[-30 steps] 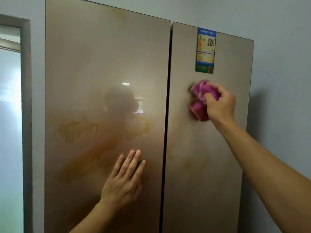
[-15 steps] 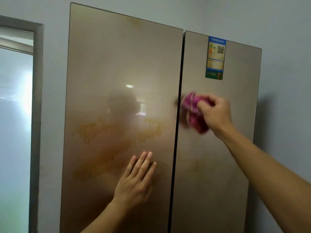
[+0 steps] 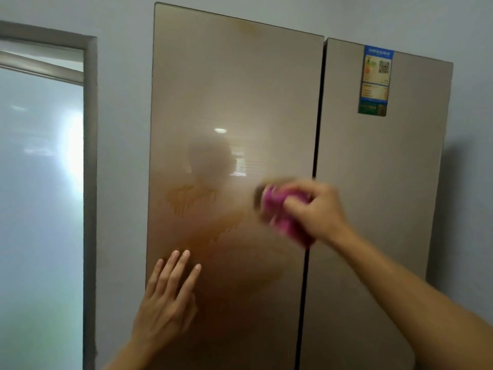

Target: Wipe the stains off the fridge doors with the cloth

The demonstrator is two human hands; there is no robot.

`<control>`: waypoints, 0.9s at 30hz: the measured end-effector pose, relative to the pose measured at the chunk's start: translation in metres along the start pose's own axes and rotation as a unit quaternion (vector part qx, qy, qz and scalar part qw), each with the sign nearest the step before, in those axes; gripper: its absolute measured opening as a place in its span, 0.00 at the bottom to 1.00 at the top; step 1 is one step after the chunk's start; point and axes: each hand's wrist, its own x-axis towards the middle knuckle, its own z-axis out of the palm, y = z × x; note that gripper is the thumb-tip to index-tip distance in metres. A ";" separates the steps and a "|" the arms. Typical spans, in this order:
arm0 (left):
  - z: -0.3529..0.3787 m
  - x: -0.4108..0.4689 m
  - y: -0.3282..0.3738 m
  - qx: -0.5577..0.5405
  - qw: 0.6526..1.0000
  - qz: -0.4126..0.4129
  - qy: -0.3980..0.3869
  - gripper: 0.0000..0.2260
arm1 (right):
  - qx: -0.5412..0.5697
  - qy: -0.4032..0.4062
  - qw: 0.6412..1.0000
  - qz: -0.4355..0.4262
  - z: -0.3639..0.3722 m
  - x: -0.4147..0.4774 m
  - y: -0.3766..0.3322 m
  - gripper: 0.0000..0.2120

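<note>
A tall gold two-door fridge faces me, with its left door point(image 3: 234, 84) and right door point(image 3: 386, 166) parted by a dark seam. Orange-brown stains point(image 3: 192, 201) with drip marks spread over the middle of the left door. My right hand point(image 3: 317, 209) grips a bunched magenta cloth point(image 3: 277, 206) and presses it on the left door just left of the seam, blurred by motion. Lower down, my left hand point(image 3: 168, 297) rests flat on the left door with straight fingers.
A blue and yellow label sticker point(image 3: 376, 78) sits at the top of the right door. A frosted glass door with a grey frame point(image 3: 89, 182) stands to the left of the fridge. Grey wall lies on both sides.
My right hand has carried the cloth left and down, from the right door across the seam onto the left door. My view has shifted left. The left hand stays flat on the left door.
</note>
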 end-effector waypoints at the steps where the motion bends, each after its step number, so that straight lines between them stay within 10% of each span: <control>1: 0.003 -0.003 -0.005 0.010 1.000 0.008 -0.002 0.24 | -0.023 0.105 0.994 0.002 -0.005 0.023 0.002 0.09; 6: 0.017 -0.006 -0.014 0.026 0.999 0.043 0.015 0.29 | -0.154 0.256 0.954 0.016 0.045 0.038 0.023 0.16; 10: 0.019 -0.005 -0.015 0.026 0.997 0.056 0.040 0.29 | -0.169 -0.010 0.978 -0.120 0.078 -0.050 0.031 0.14; 14: 0.020 -0.007 -0.013 0.023 0.997 0.063 0.043 0.27 | -0.071 -0.274 0.959 -0.003 0.040 -0.056 0.002 0.10; 19: 0.022 -0.008 -0.015 0.023 0.998 0.054 0.032 0.24 | -0.030 0.186 0.982 -0.008 0.025 0.040 -0.021 0.09; 22: 0.022 -0.008 -0.015 0.022 0.998 0.054 0.033 0.24 | -0.128 0.245 0.961 -0.025 0.077 0.040 -0.007 0.13; 27: 0.019 -0.007 -0.016 0.025 0.997 0.064 0.034 0.27 | -0.185 -0.102 0.951 -0.225 0.108 -0.078 0.023 0.09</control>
